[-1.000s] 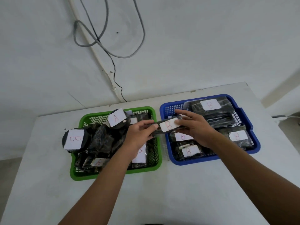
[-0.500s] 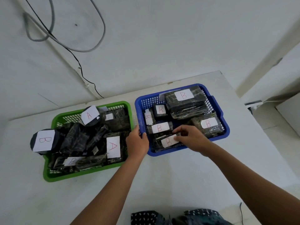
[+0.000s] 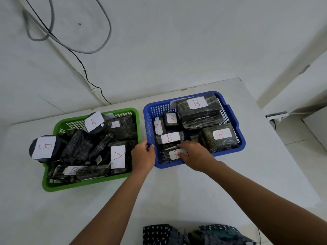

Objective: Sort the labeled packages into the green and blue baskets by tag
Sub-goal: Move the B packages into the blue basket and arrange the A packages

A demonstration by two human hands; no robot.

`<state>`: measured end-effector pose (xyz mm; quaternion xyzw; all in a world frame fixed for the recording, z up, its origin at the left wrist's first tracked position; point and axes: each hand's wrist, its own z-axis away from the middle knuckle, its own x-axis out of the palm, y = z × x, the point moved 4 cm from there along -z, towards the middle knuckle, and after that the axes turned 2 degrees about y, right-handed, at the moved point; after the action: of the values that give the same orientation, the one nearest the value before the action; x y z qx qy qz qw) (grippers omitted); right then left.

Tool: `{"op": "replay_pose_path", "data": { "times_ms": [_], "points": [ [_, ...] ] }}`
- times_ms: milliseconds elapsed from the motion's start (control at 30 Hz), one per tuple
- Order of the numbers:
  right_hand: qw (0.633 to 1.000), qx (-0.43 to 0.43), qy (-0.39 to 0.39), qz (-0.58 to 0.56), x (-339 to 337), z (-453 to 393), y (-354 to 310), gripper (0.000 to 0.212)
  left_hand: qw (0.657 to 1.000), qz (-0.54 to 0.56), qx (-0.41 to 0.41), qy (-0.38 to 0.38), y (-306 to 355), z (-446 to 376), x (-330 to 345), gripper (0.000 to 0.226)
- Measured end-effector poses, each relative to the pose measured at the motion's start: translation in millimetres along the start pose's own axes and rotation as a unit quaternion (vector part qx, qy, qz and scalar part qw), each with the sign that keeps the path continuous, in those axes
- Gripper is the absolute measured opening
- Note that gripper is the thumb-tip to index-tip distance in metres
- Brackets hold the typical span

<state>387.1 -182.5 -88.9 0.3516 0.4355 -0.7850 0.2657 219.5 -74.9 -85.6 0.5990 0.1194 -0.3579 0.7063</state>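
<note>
The blue basket [image 3: 242, 144] on the right holds several dark wrapped packages, all tagged B. At its front lies a small package with a B tag [image 3: 165, 156]; my right hand [image 3: 196, 156] is on it, thumb and fingers pinching it. My left hand [image 3: 142, 156] grips the blue basket's left rim. The green basket [image 3: 53, 186] on the left is piled with dark packages, among them a round one tagged B [image 3: 43, 147], a flat one tagged A [image 3: 117, 157], a round one tagged A [image 3: 93, 122] and a low one tagged B [image 3: 72, 170].
Both baskets stand side by side on a white table [image 3: 177, 200] against a white wall. Cables [image 3: 70, 48] hang on the wall behind. The table's right edge drops to the floor near a socket strip [image 3: 276, 115]. Patterned cloth [image 3: 194, 234] shows at the bottom.
A second ago both hands held the B package above the baskets. My right hand has lowered it into the front of the blue basket, and my left hand has moved to the basket's rim.
</note>
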Motion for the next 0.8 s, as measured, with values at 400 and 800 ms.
{"op": "replay_pose_path", "data": {
  "times_ms": [400, 800],
  "points": [
    [0.979, -0.150, 0.141, -0.002, -19.0, -27.9, -88.2, 0.037, 0.991, -0.087, 0.099, 0.038, 10.1, -19.4, -88.6, 0.028],
    [0.967, -0.252, -0.023, 0.032, 43.0, -91.9, -220.0, 0.046, 0.967, -0.216, 0.129, 0.037, -68.6, -31.7, -166.0, 0.045]
  ]
}}
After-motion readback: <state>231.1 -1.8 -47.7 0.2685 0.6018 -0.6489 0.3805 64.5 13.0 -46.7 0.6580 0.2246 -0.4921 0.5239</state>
